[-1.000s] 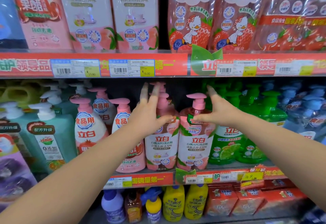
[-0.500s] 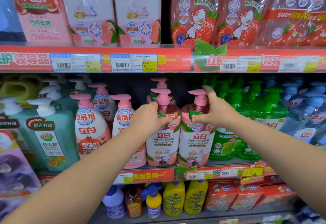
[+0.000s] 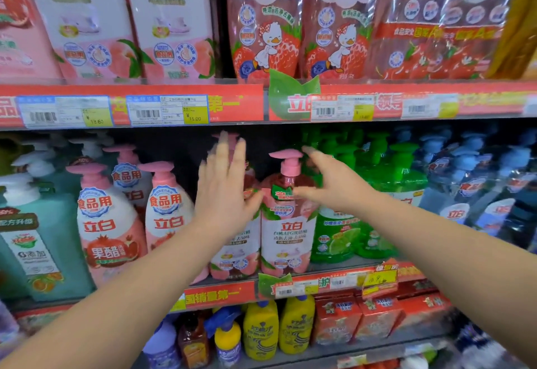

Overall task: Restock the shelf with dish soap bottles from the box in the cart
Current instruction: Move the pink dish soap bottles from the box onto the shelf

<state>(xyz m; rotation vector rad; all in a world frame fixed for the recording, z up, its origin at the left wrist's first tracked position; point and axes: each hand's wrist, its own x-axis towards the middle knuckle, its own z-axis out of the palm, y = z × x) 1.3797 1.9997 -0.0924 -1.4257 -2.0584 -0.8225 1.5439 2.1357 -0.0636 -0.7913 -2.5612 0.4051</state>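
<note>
From the head view, both arms reach to the middle shelf (image 3: 220,293); the left hand (image 3: 223,191) is spread flat, fingers splayed, in front of one pink peach dish soap bottle (image 3: 241,249), gripping nothing. The right hand (image 3: 334,185) is likewise released, fingers extended beside the pump of the neighbouring peach bottle (image 3: 287,223); both bottles stand upright at the shelf's front edge, between pomegranate bottles (image 3: 107,223) and green lime bottles (image 3: 337,235).
</note>
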